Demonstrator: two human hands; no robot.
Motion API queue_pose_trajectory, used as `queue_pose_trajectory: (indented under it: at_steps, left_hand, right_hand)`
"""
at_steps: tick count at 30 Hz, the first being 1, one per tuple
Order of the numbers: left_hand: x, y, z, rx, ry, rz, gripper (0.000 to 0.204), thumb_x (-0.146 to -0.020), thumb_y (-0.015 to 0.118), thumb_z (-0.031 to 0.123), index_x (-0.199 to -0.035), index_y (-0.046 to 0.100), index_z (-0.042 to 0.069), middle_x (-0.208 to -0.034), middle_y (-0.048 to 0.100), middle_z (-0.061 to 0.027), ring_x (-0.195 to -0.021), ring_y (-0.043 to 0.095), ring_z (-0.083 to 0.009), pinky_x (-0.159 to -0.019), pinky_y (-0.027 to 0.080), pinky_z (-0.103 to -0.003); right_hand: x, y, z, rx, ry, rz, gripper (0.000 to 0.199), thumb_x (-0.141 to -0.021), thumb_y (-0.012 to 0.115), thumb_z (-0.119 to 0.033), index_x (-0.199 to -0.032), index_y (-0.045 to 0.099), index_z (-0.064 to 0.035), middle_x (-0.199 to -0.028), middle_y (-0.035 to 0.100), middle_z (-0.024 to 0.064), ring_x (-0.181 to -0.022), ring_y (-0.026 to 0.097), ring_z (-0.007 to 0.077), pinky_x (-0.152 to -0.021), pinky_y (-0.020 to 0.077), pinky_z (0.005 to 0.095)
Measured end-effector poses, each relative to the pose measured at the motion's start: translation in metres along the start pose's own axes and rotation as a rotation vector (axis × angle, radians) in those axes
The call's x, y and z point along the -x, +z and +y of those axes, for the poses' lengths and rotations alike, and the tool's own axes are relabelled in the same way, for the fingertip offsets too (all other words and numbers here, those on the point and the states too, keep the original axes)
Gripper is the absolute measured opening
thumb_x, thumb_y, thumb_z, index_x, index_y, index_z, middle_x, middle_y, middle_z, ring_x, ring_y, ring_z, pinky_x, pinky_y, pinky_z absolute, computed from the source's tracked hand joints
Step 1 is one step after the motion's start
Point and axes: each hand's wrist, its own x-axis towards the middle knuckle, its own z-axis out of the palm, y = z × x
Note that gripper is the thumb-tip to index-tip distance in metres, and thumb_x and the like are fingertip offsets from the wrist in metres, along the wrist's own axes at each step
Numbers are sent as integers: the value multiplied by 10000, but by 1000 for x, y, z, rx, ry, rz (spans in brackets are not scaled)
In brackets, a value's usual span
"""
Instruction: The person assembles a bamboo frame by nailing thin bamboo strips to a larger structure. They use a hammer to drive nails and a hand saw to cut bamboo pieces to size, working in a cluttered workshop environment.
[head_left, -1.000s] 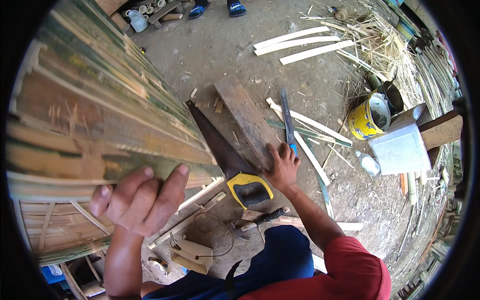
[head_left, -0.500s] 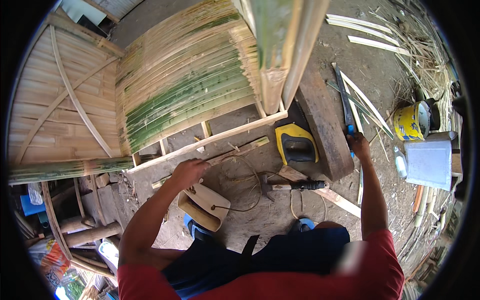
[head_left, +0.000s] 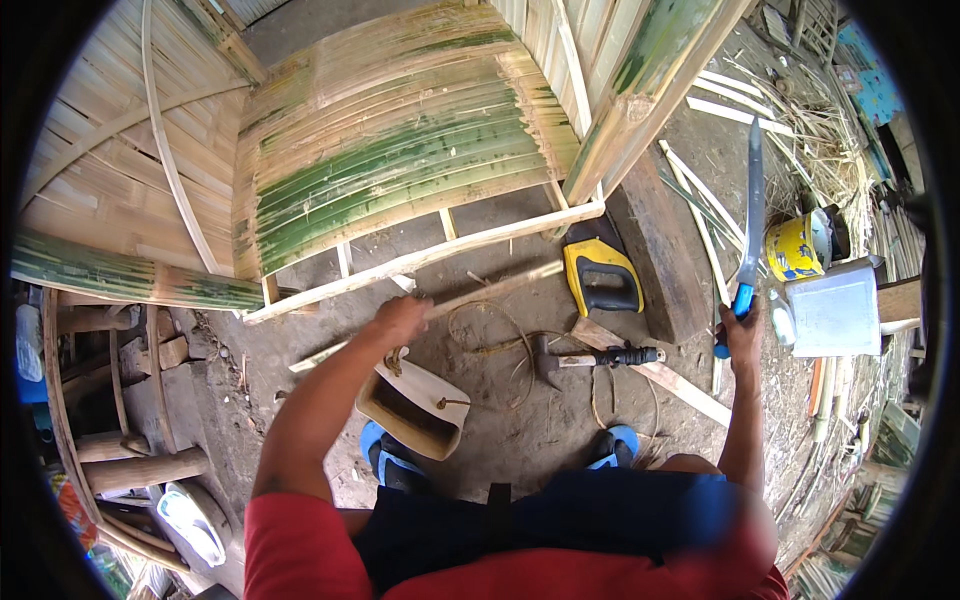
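Note:
My left hand (head_left: 403,320) is closed around a long bamboo strip (head_left: 490,290) that slants low over the dirt in front of me. Below this hand stands a pale, open-topped box-shaped holder (head_left: 415,408) with a cord tied to it. My right hand (head_left: 741,332) grips the blue handle of a machete (head_left: 752,215), its long dark blade pointing away from me. Between my hands a hammer (head_left: 600,358) with a dark-wrapped handle lies across a flat piece of wood (head_left: 685,392). A yellow and black handsaw (head_left: 603,277) rests against a thick timber (head_left: 660,255).
Ahead stands a bamboo-slat platform (head_left: 390,180) with a light wooden frame edge (head_left: 430,262) and a bamboo post (head_left: 650,100). To the right are a yellow bucket (head_left: 795,248), a pale metal container (head_left: 835,310) and bamboo offcuts (head_left: 745,95). Wooden poles (head_left: 150,470) lie at the left.
My left hand has come down onto the bamboo strip and closed on it. The machete has been raised off the ground by my right hand, and its blade has swung to the right.

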Motion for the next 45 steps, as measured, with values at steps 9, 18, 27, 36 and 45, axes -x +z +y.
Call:
queue_pose_trajectory:
  at_steps: [9,18,27,36,45]
  left_hand:
    - [138,-98,13,2,239,379,500,-1000,617,292,-1438,464,105,-1134,646,-221,-960,655,-463,-810,526,-542]
    - [97,-128,55,-237,219,650,559,-993,618,308,-1528,457,284,-1084,571,-74,-973,641,-308,-788,574,-450]
    - [51,-102,65,-263,247,778,555,-972,638,245,-1504,497,172,-1152,599,-67,-1044,572,-276,-920,518,-425]
    - [48,-101,71,-252,249,837,538,-939,667,189,-1464,549,161,-1093,609,-71,-1017,573,-291,-921,494,-427]
    - [49,-103,70,-251,239,804,554,-934,661,163,-1474,539,150,-1113,608,-74,-1013,575,-298,-914,492,-426]
  right_hand:
    - [81,46,-45,-216,77,27,231,-940,734,-136,-1063,548,-76,-785,619,19,-601,619,107,-539,493,260]
    - [119,64,-40,-210,-81,9,153,-934,752,-133,-977,627,-56,-672,590,-16,-573,544,60,-531,447,256]
    - [167,98,-49,464,-111,-281,337,-1001,646,-252,-1205,483,-39,-778,660,246,-823,673,469,-665,490,539]
    - [122,166,-91,452,-230,-280,312,-1005,563,-199,-1183,410,7,-1015,642,350,-879,630,564,-767,502,630]
    - [136,146,-64,423,-201,-373,273,-1000,580,-197,-1119,417,-13,-823,660,310,-784,640,536,-672,499,612]
